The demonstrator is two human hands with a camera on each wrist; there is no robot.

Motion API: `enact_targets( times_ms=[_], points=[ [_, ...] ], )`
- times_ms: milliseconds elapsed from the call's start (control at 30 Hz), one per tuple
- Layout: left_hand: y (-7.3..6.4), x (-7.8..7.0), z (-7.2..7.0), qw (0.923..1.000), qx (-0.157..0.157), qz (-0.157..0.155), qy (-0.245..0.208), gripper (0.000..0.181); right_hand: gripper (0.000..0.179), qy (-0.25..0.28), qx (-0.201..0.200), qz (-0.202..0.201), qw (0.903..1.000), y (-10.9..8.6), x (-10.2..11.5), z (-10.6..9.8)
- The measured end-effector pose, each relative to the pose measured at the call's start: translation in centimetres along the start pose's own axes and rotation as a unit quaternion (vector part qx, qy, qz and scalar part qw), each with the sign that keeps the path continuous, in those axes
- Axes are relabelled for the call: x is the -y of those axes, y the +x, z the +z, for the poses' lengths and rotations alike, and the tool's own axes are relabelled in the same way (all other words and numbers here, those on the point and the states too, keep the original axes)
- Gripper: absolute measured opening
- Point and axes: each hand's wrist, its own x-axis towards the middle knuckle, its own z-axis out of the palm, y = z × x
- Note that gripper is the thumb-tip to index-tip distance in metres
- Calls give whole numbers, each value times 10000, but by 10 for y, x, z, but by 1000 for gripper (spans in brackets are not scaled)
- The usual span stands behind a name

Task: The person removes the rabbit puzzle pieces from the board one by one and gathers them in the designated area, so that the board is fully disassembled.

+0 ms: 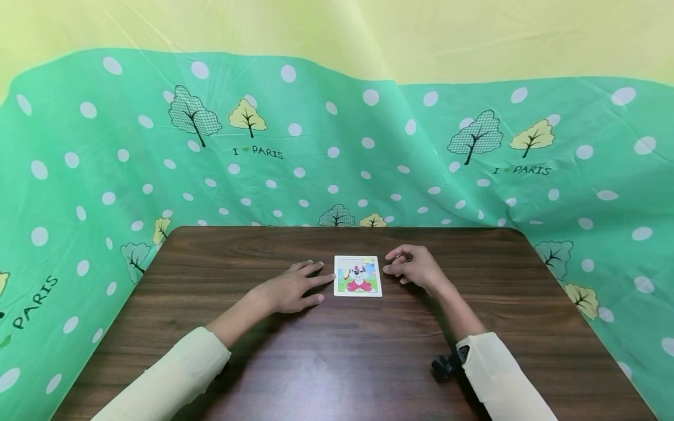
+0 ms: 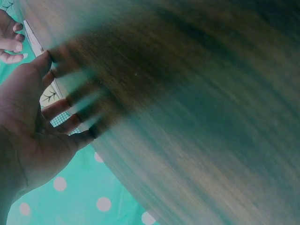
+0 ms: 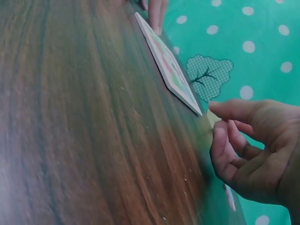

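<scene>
A square picture board (image 1: 358,291) with a white border lies flat on the table, showing a cartoon animal in pink. My left hand (image 1: 295,287) rests at its left side, fingers spread, with the index fingertip at the board's left edge. In the left wrist view that hand's palm and fingers (image 2: 49,112) hold nothing. On the board's other side is my right hand (image 1: 416,268), its fingers loosely bent, apart from the board. Nothing shows between thumb and fingers in the right wrist view. Below that hand there, a small pinkish-white thing (image 3: 229,198) is partly hidden; its kind is unclear.
The dark wood-grain table (image 1: 337,356) extends around both hands. Behind it hangs a green dotted cloth (image 1: 337,123) with tree prints, close to the far edge. A black device (image 1: 446,366) is strapped at the right wrist, by the cream sleeve (image 1: 500,374).
</scene>
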Motion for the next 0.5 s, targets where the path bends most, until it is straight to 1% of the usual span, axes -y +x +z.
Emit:
enact_targets(
  times_ms=[133,267,500],
  points=[
    [0,0,0,10000,-16,14,11,61,30,-30,116,-47,9999,1,2,6],
    [-1,0,-1,10000,-18,18,36,61,30,-7,220,-83,9997,3,3,11],
    [0,-1,-1,10000,5,-11,0,61,32,87,572,-240,9980,7,4,19]
  ],
)
